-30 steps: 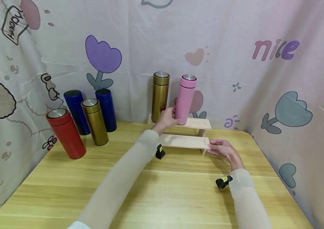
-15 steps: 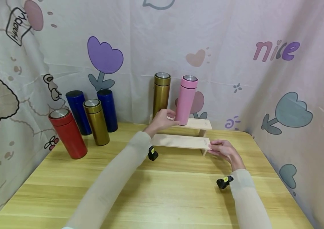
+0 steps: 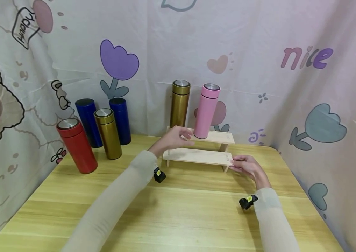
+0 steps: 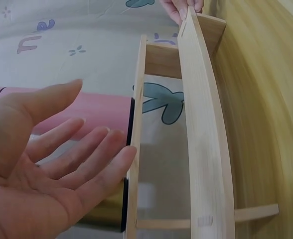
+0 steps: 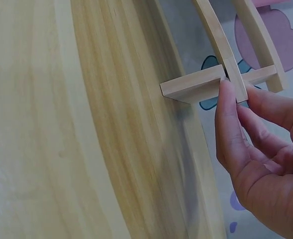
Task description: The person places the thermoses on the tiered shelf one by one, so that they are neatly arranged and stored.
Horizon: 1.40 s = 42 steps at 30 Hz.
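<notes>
A two-step wooden shelf [image 3: 197,156] stands at the back of the table. On its upper step are a pink thermos bottle [image 3: 207,112] and a gold thermos bottle [image 3: 179,105], both upright. My left hand [image 3: 174,138] hovers in front of the upper step, fingers spread and loosely bent, holding nothing; in the left wrist view the palm shows beside the pink bottle [image 4: 99,112]. With thumb and fingers, my right hand [image 3: 248,167] pinches the right end of the lower step, as the right wrist view also shows at the board's end [image 5: 240,92].
To the left on the table [image 3: 178,217] stand a red thermos [image 3: 78,147], a second gold one [image 3: 108,134] and two blue ones, the left [image 3: 88,120] and the right [image 3: 121,120]. A printed cloth [image 3: 244,35] hangs close behind and along the sides.
My left hand has let go of the pink bottle and drawn back to the left, its fingers opening. The bottle stays on the upper step. My right hand keeps its hold on the shelf.
</notes>
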### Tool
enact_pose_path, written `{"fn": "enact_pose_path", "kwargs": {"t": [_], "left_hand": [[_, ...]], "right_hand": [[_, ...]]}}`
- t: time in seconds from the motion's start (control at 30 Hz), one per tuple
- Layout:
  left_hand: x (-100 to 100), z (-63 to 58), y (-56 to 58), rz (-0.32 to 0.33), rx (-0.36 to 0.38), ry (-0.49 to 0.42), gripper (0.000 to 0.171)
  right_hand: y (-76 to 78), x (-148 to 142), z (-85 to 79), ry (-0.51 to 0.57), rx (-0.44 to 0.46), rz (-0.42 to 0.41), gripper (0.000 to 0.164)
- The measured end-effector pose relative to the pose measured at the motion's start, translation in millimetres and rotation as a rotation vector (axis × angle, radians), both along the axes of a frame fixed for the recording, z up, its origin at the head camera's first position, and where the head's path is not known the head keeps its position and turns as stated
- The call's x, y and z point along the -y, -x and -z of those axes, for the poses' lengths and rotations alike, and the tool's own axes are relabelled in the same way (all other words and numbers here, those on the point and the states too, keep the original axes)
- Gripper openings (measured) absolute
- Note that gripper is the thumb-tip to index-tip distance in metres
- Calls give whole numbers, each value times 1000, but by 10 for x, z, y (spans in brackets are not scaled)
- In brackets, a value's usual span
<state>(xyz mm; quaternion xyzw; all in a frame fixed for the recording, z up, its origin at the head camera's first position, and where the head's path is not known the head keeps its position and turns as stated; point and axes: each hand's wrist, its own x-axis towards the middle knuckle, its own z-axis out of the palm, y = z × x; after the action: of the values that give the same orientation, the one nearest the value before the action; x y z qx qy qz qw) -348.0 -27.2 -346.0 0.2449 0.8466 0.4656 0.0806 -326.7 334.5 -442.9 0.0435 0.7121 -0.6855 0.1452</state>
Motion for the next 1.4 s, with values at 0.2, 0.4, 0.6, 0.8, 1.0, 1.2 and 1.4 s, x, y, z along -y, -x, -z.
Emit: {"fn": "enact_pose_path", "kwargs": {"t": [0.2, 0.4, 0.6, 0.8, 1.0, 1.2, 1.4], "left_hand": [[135, 39, -29, 18, -18, -4, 52], [259, 55, -94, 11, -28, 6, 50], [395, 80, -120, 18, -26, -15, 50], [542, 122, -143, 8, -5, -26, 51], [627, 144, -156, -10, -19, -27, 45], [706, 152, -178, -16, -25, -34, 42], [780, 204, -190, -23, -50, -22, 40]], "right_hand": [[-9, 9, -12, -3, 3, 7, 48], [-9, 21, -28, -1, 5, 3, 48], [-8, 14, -27, 10, 4, 6, 45], [0, 18, -22, 6, 12, 16, 42], [5, 12, -20, 11, 6, 2, 37], [17, 19, -16, 9, 12, 2, 42], [21, 13, -18, -2, 12, -3, 44]]}}
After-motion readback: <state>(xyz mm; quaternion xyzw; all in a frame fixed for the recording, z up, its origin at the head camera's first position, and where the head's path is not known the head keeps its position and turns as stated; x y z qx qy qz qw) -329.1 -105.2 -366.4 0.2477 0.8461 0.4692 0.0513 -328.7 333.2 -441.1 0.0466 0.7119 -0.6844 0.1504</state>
